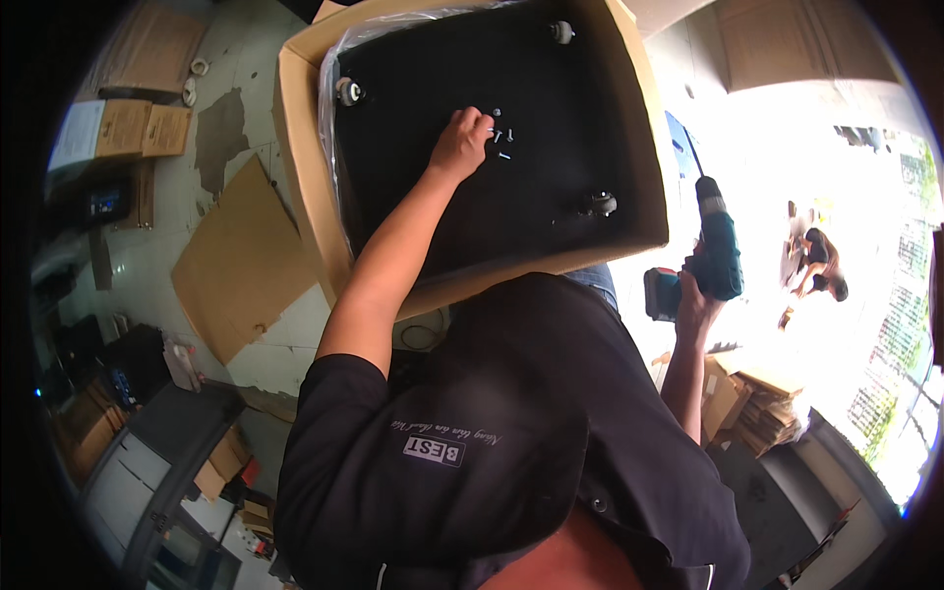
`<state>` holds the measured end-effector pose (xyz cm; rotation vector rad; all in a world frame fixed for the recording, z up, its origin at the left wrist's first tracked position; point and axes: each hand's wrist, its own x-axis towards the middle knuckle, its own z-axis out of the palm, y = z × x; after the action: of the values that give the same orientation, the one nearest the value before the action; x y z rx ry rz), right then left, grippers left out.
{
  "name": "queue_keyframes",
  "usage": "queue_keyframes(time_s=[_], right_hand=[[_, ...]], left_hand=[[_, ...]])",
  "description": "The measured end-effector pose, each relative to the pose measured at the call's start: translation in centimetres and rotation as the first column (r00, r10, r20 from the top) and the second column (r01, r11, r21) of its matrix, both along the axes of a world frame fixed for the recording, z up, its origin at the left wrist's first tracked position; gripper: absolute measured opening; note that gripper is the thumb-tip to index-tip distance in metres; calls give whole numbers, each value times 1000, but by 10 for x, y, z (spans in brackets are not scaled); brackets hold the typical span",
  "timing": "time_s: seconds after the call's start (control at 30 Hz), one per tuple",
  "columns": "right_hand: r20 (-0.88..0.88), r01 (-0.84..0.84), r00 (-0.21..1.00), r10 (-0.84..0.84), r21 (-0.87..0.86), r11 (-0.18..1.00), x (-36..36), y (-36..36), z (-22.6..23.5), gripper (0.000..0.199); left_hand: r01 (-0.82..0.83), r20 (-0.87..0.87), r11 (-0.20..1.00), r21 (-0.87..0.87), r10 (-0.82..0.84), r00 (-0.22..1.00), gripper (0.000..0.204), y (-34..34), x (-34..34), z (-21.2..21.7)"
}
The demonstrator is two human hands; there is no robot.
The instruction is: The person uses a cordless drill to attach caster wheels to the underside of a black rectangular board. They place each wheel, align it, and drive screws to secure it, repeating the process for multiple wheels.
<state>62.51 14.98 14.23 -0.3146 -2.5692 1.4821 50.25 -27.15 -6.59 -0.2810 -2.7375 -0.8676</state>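
My left hand (pixel 464 145) reaches over a black panel (pixel 423 211), fingers pinched together on a small shiny screw at their tips. Several loose screws (pixel 504 154) lie on the panel just right of those fingers. Three caster wheels show on it: one at the far left (pixel 349 91), one at the far right (pixel 561 32), one at the near right (pixel 602 204). An open cardboard box (pixel 300 147) surrounds the panel, with clear plastic film along its inner left side. Outside the box, my right hand (pixel 698 295) grips a teal-and-black cordless drill (pixel 723 246), its long bit pointing away.
A flat cardboard sheet (pixel 241 261) lies on the tiled floor left of the box. Cartons (pixel 123 128) stand at the far left. Stacked cardboard (pixel 767 403) sits at the lower right. Another person (pixel 821 264) crouches in bright light at the right.
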Motion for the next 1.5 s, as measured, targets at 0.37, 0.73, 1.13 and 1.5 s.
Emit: queue_keyframes(time_s=[0.37,0.73,1.13,1.5], right_hand=[[-26,-133,991,133,-380,915,35,26,2,39],[91,-476,864,495,-173,862,-16,41,-20,26],[140,-743,664,734,17,669,-38,61,13,40],[218,-629,768,602,87,772,-3,78,16,51]], left_hand=[[-133,205,-635,761,41,978,8,-14,25,18],[-115,3,-794,597,-141,990,19,28,59,24],[-657,482,-448,606,-450,752,9,146,102,37],[-807,556,-244,538,-617,557,12,151,82,53]])
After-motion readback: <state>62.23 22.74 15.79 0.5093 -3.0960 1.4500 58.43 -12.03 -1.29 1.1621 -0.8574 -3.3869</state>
